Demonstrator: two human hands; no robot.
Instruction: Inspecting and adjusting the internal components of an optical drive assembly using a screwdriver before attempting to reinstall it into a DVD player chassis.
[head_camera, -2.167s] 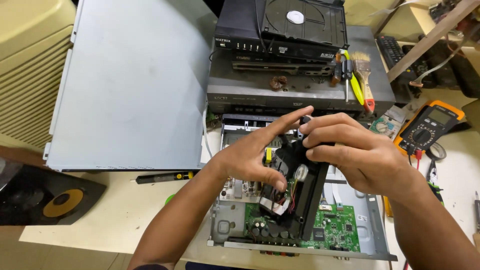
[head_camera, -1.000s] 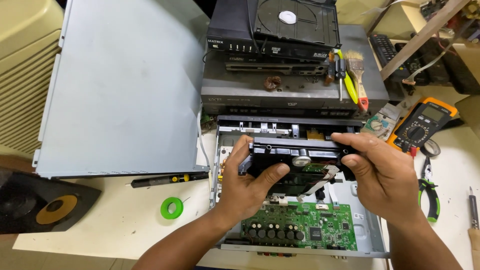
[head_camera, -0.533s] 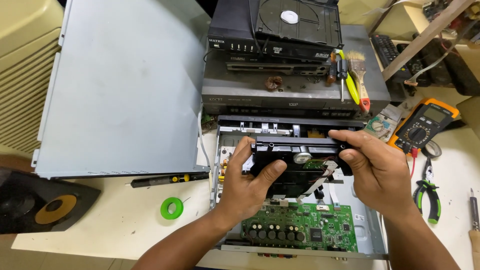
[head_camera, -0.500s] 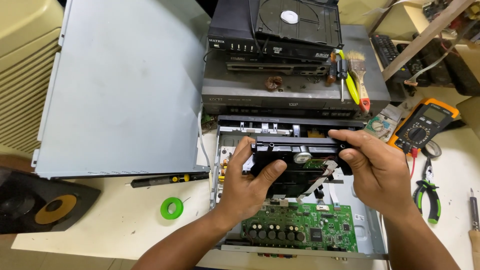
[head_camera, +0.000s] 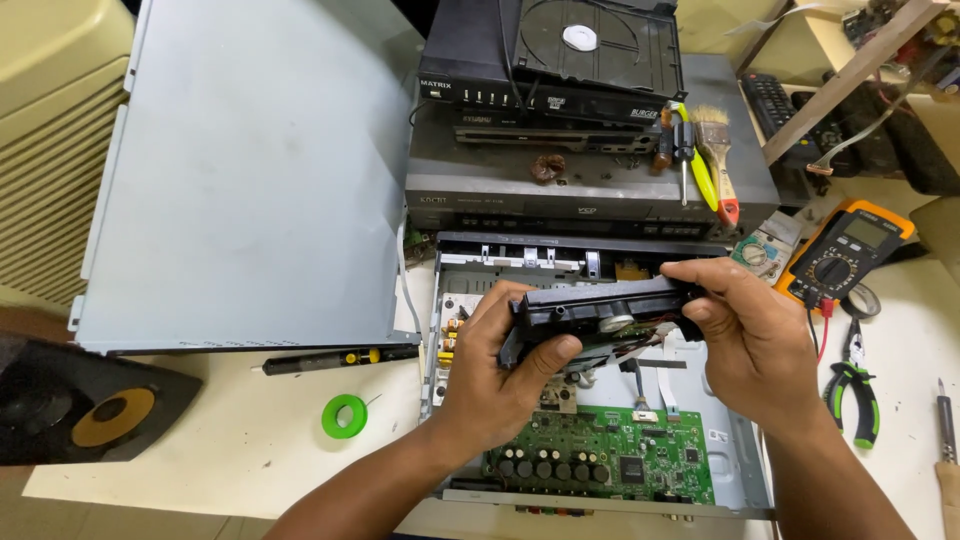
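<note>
Low in the frame's centre, the left hand (head_camera: 500, 370) clamps the left end of a black disc drive mechanism (head_camera: 600, 310), fingers curled under it and thumb on top. The right hand (head_camera: 750, 330) pinches its right end. Its long axis runs left to right, raised above the open player chassis (head_camera: 740, 470) and green circuit board (head_camera: 610, 465).

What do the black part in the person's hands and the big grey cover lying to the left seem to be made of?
The black disc drive unit, held by the left hand and right hand, looks like matte moulded plastic: dull, with moulded ribs. The grey cover looks like painted sheet metal: thin, flat, with folded edges and scuff marks. Neither is certain from looks alone.
</note>
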